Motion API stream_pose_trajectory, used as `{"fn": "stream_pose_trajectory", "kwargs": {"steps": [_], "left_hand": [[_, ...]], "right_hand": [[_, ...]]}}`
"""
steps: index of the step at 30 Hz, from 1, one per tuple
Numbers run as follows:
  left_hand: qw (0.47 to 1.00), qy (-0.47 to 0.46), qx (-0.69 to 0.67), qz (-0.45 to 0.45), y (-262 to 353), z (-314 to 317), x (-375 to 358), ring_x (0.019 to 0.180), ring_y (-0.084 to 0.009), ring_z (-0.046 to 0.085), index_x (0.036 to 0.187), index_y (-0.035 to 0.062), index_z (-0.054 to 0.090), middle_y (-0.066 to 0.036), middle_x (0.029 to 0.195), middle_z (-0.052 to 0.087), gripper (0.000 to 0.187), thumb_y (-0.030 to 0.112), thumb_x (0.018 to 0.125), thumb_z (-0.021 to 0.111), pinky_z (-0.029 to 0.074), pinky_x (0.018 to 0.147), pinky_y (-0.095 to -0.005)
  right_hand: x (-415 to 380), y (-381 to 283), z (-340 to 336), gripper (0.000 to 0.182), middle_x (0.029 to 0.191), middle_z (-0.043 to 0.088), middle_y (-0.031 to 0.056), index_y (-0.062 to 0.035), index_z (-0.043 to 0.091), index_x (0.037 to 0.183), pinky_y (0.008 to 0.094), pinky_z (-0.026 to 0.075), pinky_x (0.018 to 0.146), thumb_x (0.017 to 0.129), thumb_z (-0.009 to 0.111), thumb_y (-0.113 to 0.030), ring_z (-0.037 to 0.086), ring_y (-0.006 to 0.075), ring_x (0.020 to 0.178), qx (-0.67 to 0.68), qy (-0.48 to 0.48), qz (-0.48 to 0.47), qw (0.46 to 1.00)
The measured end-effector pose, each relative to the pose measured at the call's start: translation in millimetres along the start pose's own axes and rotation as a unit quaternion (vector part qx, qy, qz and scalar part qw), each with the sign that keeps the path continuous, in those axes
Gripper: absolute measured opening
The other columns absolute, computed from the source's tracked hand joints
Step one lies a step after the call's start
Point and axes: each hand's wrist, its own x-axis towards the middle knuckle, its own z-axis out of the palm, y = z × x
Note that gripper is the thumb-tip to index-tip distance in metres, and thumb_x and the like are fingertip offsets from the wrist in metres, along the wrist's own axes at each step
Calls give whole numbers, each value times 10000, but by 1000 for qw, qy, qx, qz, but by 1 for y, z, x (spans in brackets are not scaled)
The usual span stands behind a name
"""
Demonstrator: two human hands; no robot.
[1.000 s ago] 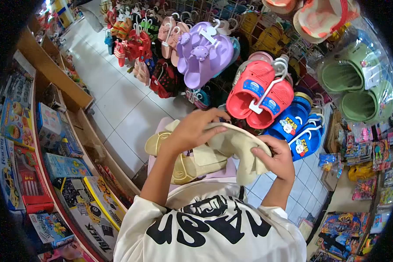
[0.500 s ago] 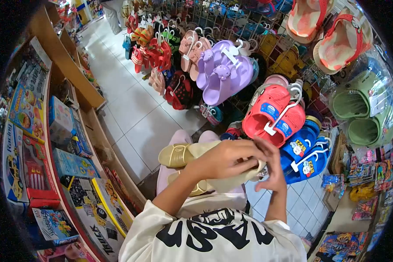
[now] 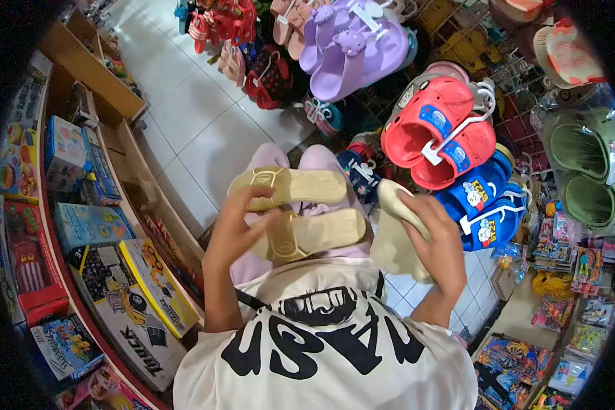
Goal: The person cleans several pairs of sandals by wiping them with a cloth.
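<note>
Two beige slide sandals, an upper one (image 3: 314, 186) and a lower one (image 3: 328, 231), lie side by side across my lap. My left hand (image 3: 242, 222) hovers at their strap ends with its fingers apart; whether it touches them is hard to tell. On the right, my right hand (image 3: 427, 232) grips a folded cream-coloured piece (image 3: 396, 239), soft-looking, with the fingers wrapped over its upper edge. This piece is off the sandals, near the hanging red clogs (image 3: 437, 133).
Blue slides (image 3: 485, 205), purple sandals (image 3: 355, 44) and green clogs (image 3: 581, 154) hang at the upper right. Toy boxes (image 3: 126, 307) line a shelf on the left. Small packaged items (image 3: 512, 362) are at the lower right. Tiled floor (image 3: 198, 116) shows ahead.
My hands have separated. The left moved left over the sandals, and the right moved right with the cream piece, uncovering the sandals. The view has tilted downward.
</note>
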Motion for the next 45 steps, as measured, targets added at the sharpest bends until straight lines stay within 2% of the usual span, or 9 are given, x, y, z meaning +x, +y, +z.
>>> {"fn": "stream_pose_trajectory", "kwargs": {"steps": [3, 6, 9, 13, 21, 27, 32, 39, 45], "left_hand": [[985, -92, 146, 27, 4, 23, -18, 1293, -339, 341, 1260, 95, 493, -123, 1321, 455, 866, 462, 550, 824, 191, 1110, -508], [976, -52, 210, 12, -7, 47, -33, 1339, -337, 294, 1314, 108, 451, -106, 1317, 461, 940, 474, 532, 822, 160, 1116, -545], [981, -42, 191, 12, -16, 53, -36, 1364, -323, 267, 1328, 115, 439, -91, 1306, 471, 948, 471, 535, 816, 106, 1128, -559], [980, -14, 196, 36, -26, 58, -34, 1362, -293, 286, 1262, 160, 502, -52, 1247, 520, 826, 441, 547, 805, 67, 1117, -599], [980, 0, 196, 32, -28, 61, -36, 1365, -271, 297, 1234, 196, 533, -26, 1224, 538, 807, 439, 515, 807, -44, 1105, -635], [981, 4, 194, 28, -30, 64, -35, 1363, -268, 303, 1236, 195, 534, -21, 1224, 541, 798, 439, 524, 798, -55, 1098, -644], [976, 14, 216, 30, -32, 66, -39, 1359, -269, 315, 1234, 195, 539, -20, 1200, 558, 793, 444, 526, 796, -60, 1081, -660], [979, 20, 199, 39, -27, 68, -38, 1361, -273, 312, 1233, 192, 540, -23, 1213, 553, 802, 448, 517, 797, -67, 1077, -664], [975, 10, 219, 33, -30, 65, -40, 1362, -276, 309, 1247, 203, 529, -18, 1222, 548, 843, 479, 496, 795, -71, 1069, -672]], "right_hand": [[20, 13, 51, 407, 1242, 535, 125, -168, 577, 1250, 395, 445, 886, 845, 600, -153, 548, 320, 1055, 0, -94, -87, 992], [15, 40, 125, 460, 1346, 485, 44, -210, 534, 1294, 447, 333, 999, 847, 606, -286, 412, 285, 1251, -44, -219, -252, 942], [11, 43, 142, 459, 1397, 454, -12, -229, 537, 1288, 484, 286, 1025, 851, 599, -358, 403, 271, 1273, -114, -101, -315, 937], [13, 54, 154, 444, 1413, 443, -41, -235, 504, 1315, 471, 308, 1009, 872, 533, -247, 420, 238, 1267, -140, -166, -338, 916], [-10, 83, 102, 459, 1348, 504, 0, -170, 524, 1288, 456, 336, 978, 836, 484, -101, 464, 252, 1204, -153, -253, -200, 934], [2, 25, 132, 436, 1328, 515, 22, -160, 547, 1264, 487, 325, 972, 832, 503, -122, 448, 275, 1198, -137, -166, -230, 949], [-12, 64, 162, 494, 1288, 540, 11, -197, 536, 1279, 499, 307, 972, 794, 531, -98, 449, 280, 1200, -156, -140, -228, 951], [-12, 65, 116, 427, 1280, 527, 52, -139, 579, 1219, 464, 282, 984, 796, 550, -95, 452, 262, 1171, -112, -152, -93, 978], [-12, 32, 161, 482, 1295, 514, 55, -145, 554, 1258, 465, 282, 995, 781, 544, -78, 418, 290, 1203, -85, -113, -161, 977]]}}
